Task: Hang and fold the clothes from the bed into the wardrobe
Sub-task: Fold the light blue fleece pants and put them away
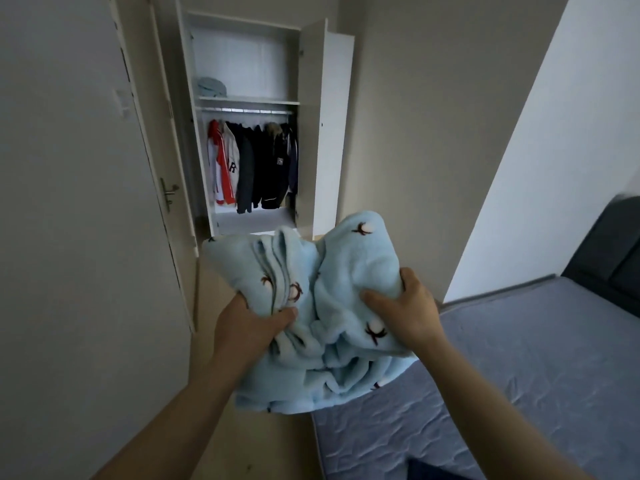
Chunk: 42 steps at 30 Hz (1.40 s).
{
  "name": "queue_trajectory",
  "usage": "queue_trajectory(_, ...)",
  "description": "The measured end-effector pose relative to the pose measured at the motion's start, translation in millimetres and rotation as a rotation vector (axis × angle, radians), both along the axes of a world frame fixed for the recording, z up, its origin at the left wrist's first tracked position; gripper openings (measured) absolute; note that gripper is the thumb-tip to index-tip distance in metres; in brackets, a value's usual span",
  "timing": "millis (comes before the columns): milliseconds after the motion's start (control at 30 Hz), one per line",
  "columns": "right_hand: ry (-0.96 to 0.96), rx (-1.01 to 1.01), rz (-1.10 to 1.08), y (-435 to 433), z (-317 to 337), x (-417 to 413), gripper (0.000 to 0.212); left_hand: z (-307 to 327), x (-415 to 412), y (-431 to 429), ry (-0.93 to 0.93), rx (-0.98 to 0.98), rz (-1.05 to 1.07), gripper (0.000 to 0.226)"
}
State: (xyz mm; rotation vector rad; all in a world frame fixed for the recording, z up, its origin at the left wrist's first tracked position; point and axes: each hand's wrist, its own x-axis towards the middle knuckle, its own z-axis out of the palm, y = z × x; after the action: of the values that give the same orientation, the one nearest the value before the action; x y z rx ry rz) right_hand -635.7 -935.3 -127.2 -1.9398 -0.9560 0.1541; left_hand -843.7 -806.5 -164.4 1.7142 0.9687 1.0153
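I hold a folded light-blue fleece garment (346, 271) with small brown-and-white flower prints in front of me, above the floor beside the bed. My left hand (249, 327) grips its left side, thumb on top. My right hand (405, 306) grips its right side, fingers curled into the fabric. Ahead stands the white wardrobe (325, 133) with its doors open. Several jackets (252, 164) hang on its rail. Another folded light-blue piece (211, 86) lies on the upper shelf.
A bed with a blue-grey mattress (519, 368) fills the lower right, with a dark headboard (609, 258) behind it. A grey room door (86, 202) with a handle stands open at the left. Beige floor runs between door and bed toward the wardrobe.
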Motion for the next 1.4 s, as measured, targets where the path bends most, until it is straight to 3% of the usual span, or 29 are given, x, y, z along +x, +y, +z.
queue_trajectory(267, 0.015, 0.027, 0.069, 120, 5, 43, 0.042, 11, 33, 110, 0.012, 0.007, 0.050, 0.051)
queue_trajectory(733, 0.035, 0.067, 0.130, 351, 14, 76, 0.042, 25, 65, 329, -0.012, 0.085, 0.051, 0.043)
queue_trajectory(967, 0.006, 0.093, 0.085, 455, 27, 90, 0.041, 29, 84, 454, -0.056, 0.030, 0.003, 0.056)
queue_trajectory(1400, -0.011, 0.071, 0.074, 652, 26, 198, 0.041, 37, 189, 649, -0.037, 0.046, -0.005, 0.049)
